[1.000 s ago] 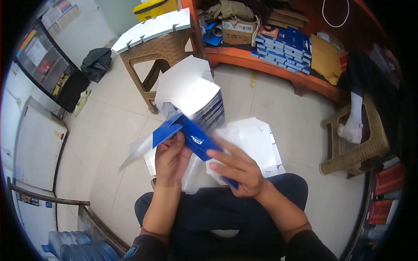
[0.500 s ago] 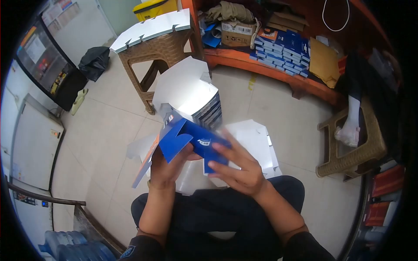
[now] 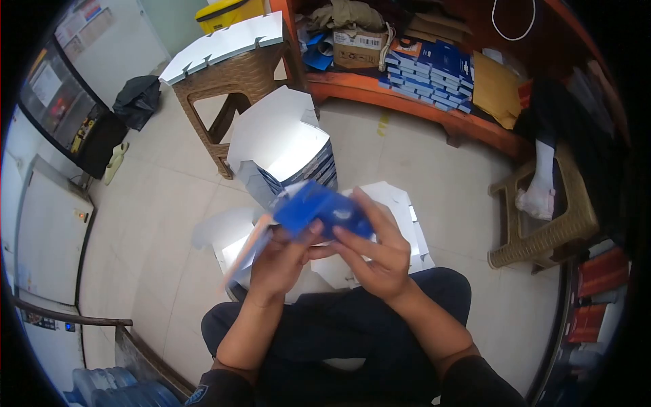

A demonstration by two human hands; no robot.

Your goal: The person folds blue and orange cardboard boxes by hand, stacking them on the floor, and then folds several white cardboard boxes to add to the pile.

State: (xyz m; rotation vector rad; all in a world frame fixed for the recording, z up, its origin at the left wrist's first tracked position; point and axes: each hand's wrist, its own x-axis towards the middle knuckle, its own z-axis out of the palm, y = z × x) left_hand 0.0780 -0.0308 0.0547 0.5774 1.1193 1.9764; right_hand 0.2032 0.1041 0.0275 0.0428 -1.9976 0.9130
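Note:
Between my two hands is a blue cardboard box [image 3: 329,207], partly folded and smeared by motion. An orange-edged flap hangs from its left side. My left hand [image 3: 281,261] pinches the lower left of the box, thumb on the front. On the right end, my right hand [image 3: 376,251] grips it with bent fingers. Just beyond stands a stack of flat box blanks [image 3: 278,139], white on top with dark printed edges. White card sheets [image 3: 393,203] lie beneath and around my hands, above my lap.
A brown woven-pattern stool [image 3: 230,81] carries more white blanks [image 3: 224,44]. Blue finished-looking boxes [image 3: 430,74] are piled on an orange shelf [image 3: 407,105]. Another person's foot [image 3: 539,197] rests on a stool [image 3: 542,237] at right. Water bottles [image 3: 122,386] stand lower left.
The blue box has turned, and its open front flap has swung up and now lies closer to the body. My right hand has moved in and gripped its end. The view shifts slightly.

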